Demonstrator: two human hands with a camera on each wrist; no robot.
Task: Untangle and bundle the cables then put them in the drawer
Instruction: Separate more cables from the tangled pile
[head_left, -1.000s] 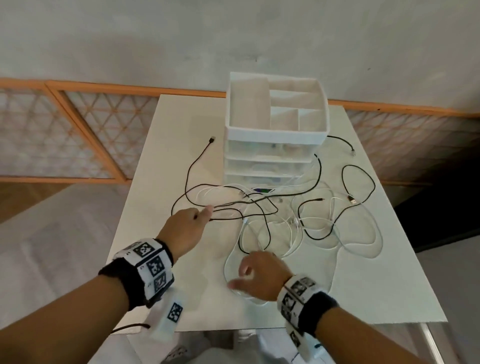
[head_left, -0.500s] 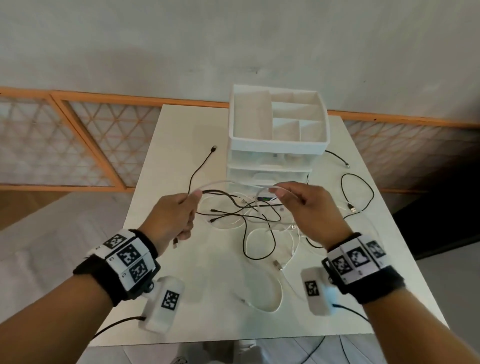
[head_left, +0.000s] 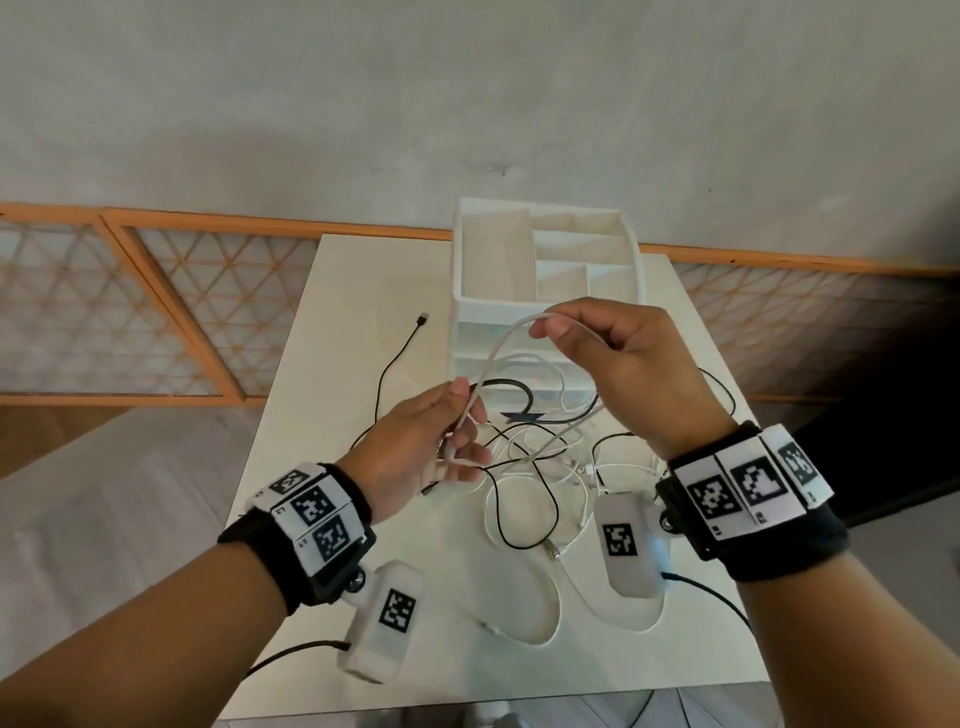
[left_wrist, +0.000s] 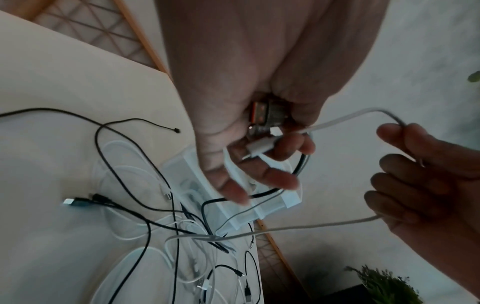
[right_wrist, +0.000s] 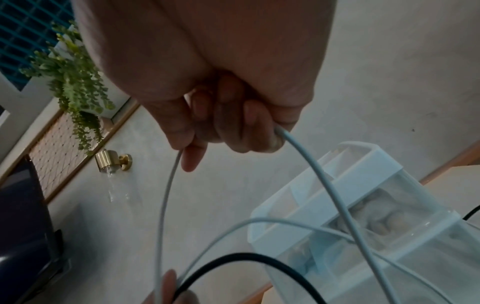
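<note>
A white cable (head_left: 496, 358) arches between my two hands, above a tangle of black and white cables (head_left: 540, 473) on the white table (head_left: 332, 374). My left hand (head_left: 462, 426) grips one end of the white cable. The left wrist view shows its white connector (left_wrist: 262, 147) and a metal USB plug (left_wrist: 262, 115) held in those fingers (left_wrist: 285, 181). My right hand (head_left: 553, 327) pinches the cable higher up, in front of the white drawer unit (head_left: 545, 291). In the right wrist view, its curled fingers (right_wrist: 233, 131) hold the white cable (right_wrist: 309, 162). The drawers look closed.
A black cable (head_left: 400, 358) runs out to the left of the drawer unit, its plug lying free. More loops lie near the table's front edge (head_left: 524, 618). An orange lattice railing (head_left: 171, 312) stands behind the table, and a plant (right_wrist: 75, 82) hangs on the wall.
Both hands have risen from the table. The right hand left the front loops, took the white cable and lifted it in front of the drawer unit; the left hand gathered its end.
</note>
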